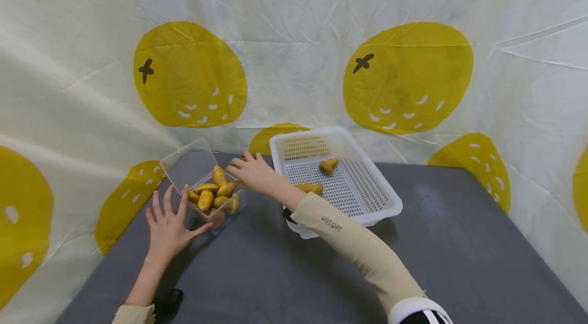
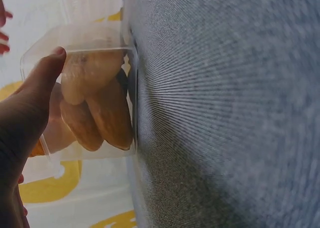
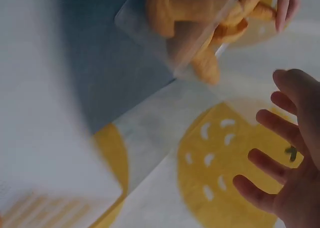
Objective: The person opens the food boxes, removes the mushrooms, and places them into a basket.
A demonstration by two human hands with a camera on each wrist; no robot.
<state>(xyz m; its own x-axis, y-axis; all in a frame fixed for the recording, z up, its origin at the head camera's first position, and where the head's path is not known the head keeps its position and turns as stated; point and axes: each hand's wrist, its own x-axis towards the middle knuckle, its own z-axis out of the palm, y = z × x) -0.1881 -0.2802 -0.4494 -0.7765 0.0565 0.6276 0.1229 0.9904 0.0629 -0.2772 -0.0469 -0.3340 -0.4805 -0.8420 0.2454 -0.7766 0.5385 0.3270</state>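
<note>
A clear plastic box (image 2: 100, 37) holds several yellow-brown, root-like pieces (image 1: 206, 200); their exact kind I cannot tell. My left hand (image 1: 169, 229) is beside the box's near left side with its fingers spread. In the left wrist view, its thumb (image 2: 47, 70) lies straight along the box wall. Over the box's right side is my right hand (image 1: 257, 175), its fingers spread apart and nothing held, as the right wrist view shows. To the right stands a white plastic basket (image 1: 376, 176) with a few similar pieces (image 1: 328, 166) inside, partly hidden by my right forearm.
A clear upright panel (image 1: 184, 158), perhaps the box's lid, rises behind the box. The dark grey table (image 1: 285, 283) runs back to a white cloth (image 1: 294, 74) printed with yellow fruit shapes. My right sleeve (image 1: 353, 247) crosses the basket's near left corner.
</note>
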